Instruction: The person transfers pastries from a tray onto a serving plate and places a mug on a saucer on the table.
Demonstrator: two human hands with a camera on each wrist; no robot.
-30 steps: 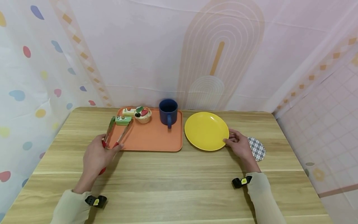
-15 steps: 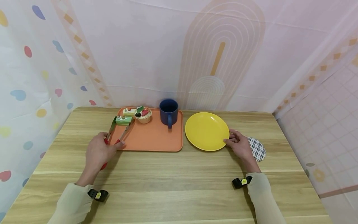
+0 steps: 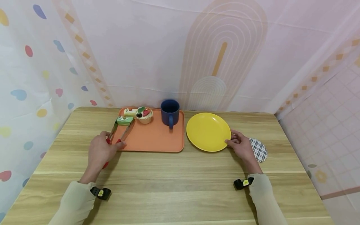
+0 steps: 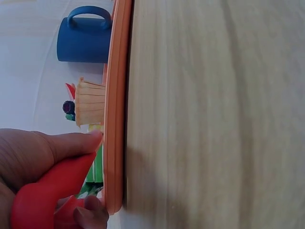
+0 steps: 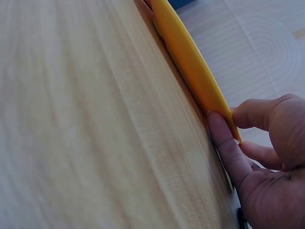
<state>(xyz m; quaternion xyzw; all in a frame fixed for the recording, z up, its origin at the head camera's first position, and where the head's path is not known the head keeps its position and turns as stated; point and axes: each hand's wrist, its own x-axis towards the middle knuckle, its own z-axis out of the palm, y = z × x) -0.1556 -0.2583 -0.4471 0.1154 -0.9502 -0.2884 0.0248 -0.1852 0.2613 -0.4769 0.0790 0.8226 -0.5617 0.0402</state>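
My left hand [image 3: 101, 151] holds a pair of tongs [image 3: 124, 134] by their red grips, which fill the hand in the left wrist view. The metal tips stand on either side of a green cake slice [image 3: 125, 121], right at its ends. That slice lies on the left of an orange tray [image 3: 157, 140], in front of a pale yellow slice [image 3: 129, 112] and a fruit-topped cupcake [image 3: 144, 116]. My right hand [image 3: 242, 148] pinches the right rim of a yellow plate [image 3: 208, 132], with thumb and fingers on opposite faces in the right wrist view [image 5: 190, 67].
A dark blue mug [image 3: 170, 112] stands at the tray's back right, handle toward me. A round checked coaster [image 3: 259, 150] lies right of the plate, partly behind my right hand. A patterned cloth [image 3: 152, 56] hangs along the table's back edge.
My left hand has shifted slightly forward and right with the tongs, and their tips have drawn closer together around the green cake slice. The right hand and plate have stayed put.
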